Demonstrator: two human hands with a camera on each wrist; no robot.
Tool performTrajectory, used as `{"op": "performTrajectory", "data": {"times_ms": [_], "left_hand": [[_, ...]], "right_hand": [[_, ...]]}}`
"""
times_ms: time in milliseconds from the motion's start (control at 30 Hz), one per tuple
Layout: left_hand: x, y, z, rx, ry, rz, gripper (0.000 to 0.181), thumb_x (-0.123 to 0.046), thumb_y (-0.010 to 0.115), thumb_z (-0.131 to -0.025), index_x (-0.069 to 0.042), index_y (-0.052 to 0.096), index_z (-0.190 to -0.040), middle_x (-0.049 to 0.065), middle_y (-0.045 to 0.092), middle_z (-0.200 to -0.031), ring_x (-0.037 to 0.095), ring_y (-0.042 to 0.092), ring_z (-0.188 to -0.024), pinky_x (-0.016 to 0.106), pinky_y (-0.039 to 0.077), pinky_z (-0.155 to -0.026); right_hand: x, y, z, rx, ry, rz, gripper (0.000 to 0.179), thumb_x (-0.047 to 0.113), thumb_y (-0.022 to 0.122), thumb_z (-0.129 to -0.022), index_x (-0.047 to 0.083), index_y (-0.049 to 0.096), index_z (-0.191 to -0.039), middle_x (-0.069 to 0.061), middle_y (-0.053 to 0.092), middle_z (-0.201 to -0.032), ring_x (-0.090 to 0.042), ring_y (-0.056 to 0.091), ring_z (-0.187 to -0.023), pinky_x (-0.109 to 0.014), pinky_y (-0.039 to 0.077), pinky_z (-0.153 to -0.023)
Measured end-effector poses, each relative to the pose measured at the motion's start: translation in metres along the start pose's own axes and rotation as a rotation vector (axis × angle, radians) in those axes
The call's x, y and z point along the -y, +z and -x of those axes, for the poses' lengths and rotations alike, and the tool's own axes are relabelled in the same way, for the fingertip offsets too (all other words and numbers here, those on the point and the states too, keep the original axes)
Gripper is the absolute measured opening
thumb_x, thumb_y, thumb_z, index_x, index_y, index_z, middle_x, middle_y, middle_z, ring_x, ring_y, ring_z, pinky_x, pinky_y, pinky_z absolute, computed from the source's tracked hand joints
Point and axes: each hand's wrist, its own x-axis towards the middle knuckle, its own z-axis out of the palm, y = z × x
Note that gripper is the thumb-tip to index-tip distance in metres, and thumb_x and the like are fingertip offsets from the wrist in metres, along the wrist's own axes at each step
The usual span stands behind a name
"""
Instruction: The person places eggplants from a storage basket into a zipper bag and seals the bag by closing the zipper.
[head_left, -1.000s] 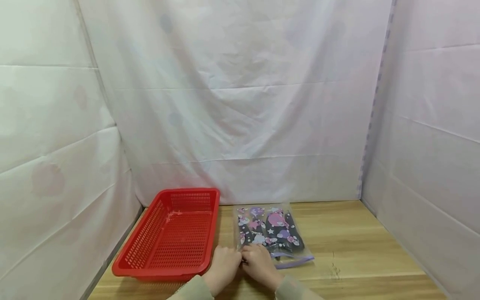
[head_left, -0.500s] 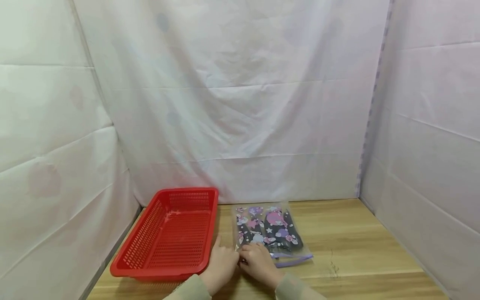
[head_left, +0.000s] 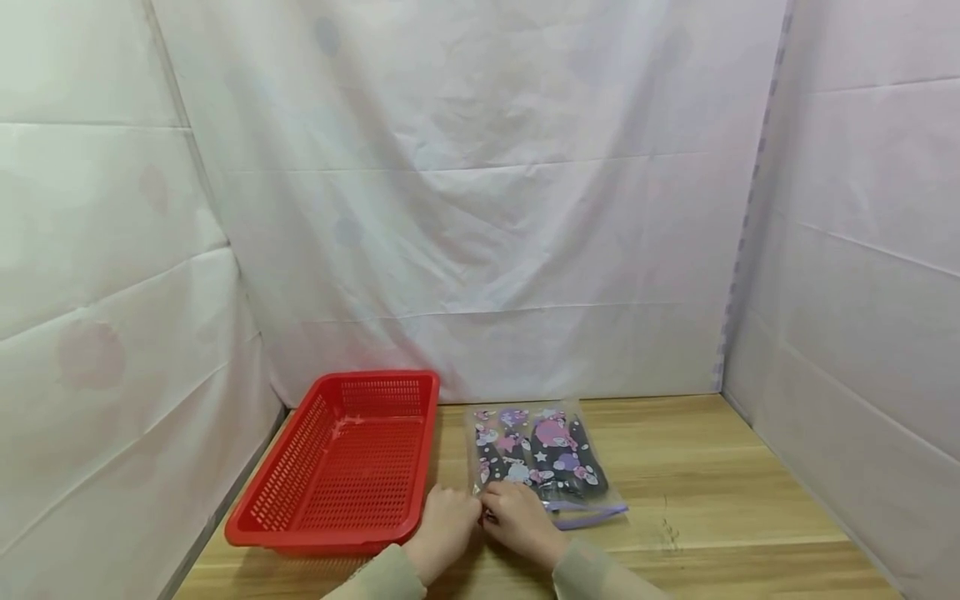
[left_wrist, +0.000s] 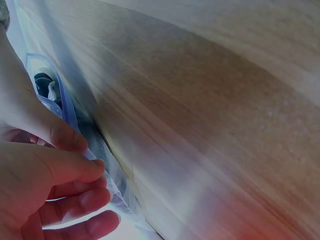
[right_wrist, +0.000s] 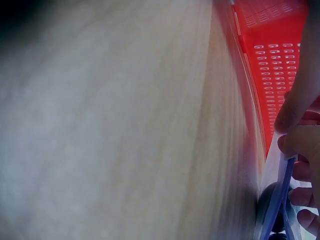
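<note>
A clear zip bag [head_left: 555, 454] with a purple zip strip, printed with pink, purple and white figures, lies on the table with dark contents inside. My left hand [head_left: 447, 525] pinches its near left corner between thumb and forefinger. Right beside it, my right hand [head_left: 521, 521] pinches the zip edge, thumb tip close to the left one. Farther along, the bag's mouth gapes, and dark rounded things show inside it in the left wrist view, beyond the right hand [left_wrist: 30, 110]. What exactly the bag holds is unclear.
A red perforated plastic basket [head_left: 431, 467] stands close to the left of my left hand, with nothing seen inside. The wooden table [head_left: 720, 500] bears small dark marks at right. White cloth walls [head_left: 480, 250] close off the back and sides.
My left forefinger stuck out forward half a second ago and is now back down at the bag's corner. Both hands stay at the same spot; the bag has hardly moved.
</note>
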Motion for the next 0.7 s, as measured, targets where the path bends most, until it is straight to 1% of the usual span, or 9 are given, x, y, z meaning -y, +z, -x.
{"op": "performTrajectory", "data": {"times_ms": [133, 267, 400, 533, 567, 633, 700], "left_hand": [[-0.0002, -0.0013, -0.0006, 0.001, 0.018, -0.016, 0.02, -0.017, 0.073, -0.071, -0.021, 0.059, -0.058, -0.003, 0.051, -0.054, 0.015, 0.05, -0.05, 0.032, 0.04, -0.05], [0.0005, 0.0001, -0.0013, -0.017, 0.034, -0.033, 0.02, -0.016, 0.073, -0.072, -0.02, 0.059, -0.057, -0.003, 0.05, -0.054, 0.014, 0.049, -0.048, 0.031, 0.04, -0.045], [0.0027, 0.0039, -0.0033, -0.041, 0.034, -0.034, 0.021, -0.016, 0.073, -0.072, -0.019, 0.059, -0.057, -0.003, 0.049, -0.054, 0.014, 0.049, -0.047, 0.03, 0.04, -0.041], [0.0043, 0.0035, -0.0039, -0.031, 0.027, -0.008, 0.021, -0.017, 0.073, -0.072, -0.019, 0.059, -0.057, -0.003, 0.05, -0.054, 0.015, 0.049, -0.048, 0.031, 0.041, -0.042], [0.0045, 0.0021, -0.0039, -0.025, 0.029, -0.008, 0.021, -0.017, 0.073, -0.073, -0.019, 0.059, -0.057, -0.003, 0.05, -0.053, 0.015, 0.049, -0.048, 0.031, 0.041, -0.044], [0.0047, -0.0009, -0.0038, 0.007, 0.027, -0.001, 0.021, -0.018, 0.073, -0.074, -0.019, 0.06, -0.058, -0.003, 0.051, -0.054, 0.016, 0.049, -0.048, 0.031, 0.041, -0.047], [0.0058, -0.0013, -0.0054, 0.013, 0.034, -0.009, 0.021, -0.019, 0.073, -0.074, -0.02, 0.06, -0.058, -0.003, 0.052, -0.054, 0.016, 0.05, -0.049, 0.031, 0.041, -0.05]], "right_hand": [[0.0001, -0.0003, 0.0001, 0.001, -0.012, 0.019, 0.018, 0.02, 0.079, -0.064, 0.02, 0.062, -0.069, 0.011, 0.051, -0.072, -0.009, 0.053, -0.062, -0.026, 0.042, -0.057], [0.0005, -0.0007, -0.0005, 0.0, -0.02, 0.058, 0.019, 0.02, 0.079, -0.062, 0.02, 0.06, -0.066, 0.01, 0.048, -0.069, -0.01, 0.051, -0.06, -0.026, 0.04, -0.055], [0.0003, 0.0001, -0.0032, -0.028, -0.033, 0.085, 0.021, 0.02, 0.08, -0.06, 0.019, 0.06, -0.066, 0.009, 0.049, -0.069, -0.011, 0.051, -0.06, -0.027, 0.041, -0.056], [0.0022, 0.0024, -0.0047, -0.05, -0.026, 0.112, 0.021, 0.02, 0.08, -0.059, 0.019, 0.06, -0.065, 0.009, 0.049, -0.068, -0.012, 0.052, -0.059, -0.028, 0.041, -0.056], [0.0032, 0.0028, -0.005, -0.052, -0.02, 0.119, 0.021, 0.02, 0.08, -0.059, 0.019, 0.059, -0.064, 0.009, 0.049, -0.067, -0.013, 0.051, -0.058, -0.028, 0.04, -0.054], [0.0059, 0.0027, -0.005, -0.049, -0.009, 0.142, 0.021, 0.022, 0.08, -0.059, 0.019, 0.06, -0.063, 0.008, 0.049, -0.067, -0.014, 0.052, -0.058, -0.028, 0.04, -0.054], [0.0064, 0.0028, -0.006, -0.05, 0.001, 0.167, 0.021, 0.023, 0.081, -0.06, 0.019, 0.06, -0.063, 0.008, 0.051, -0.067, -0.014, 0.052, -0.059, -0.029, 0.04, -0.053]]}}
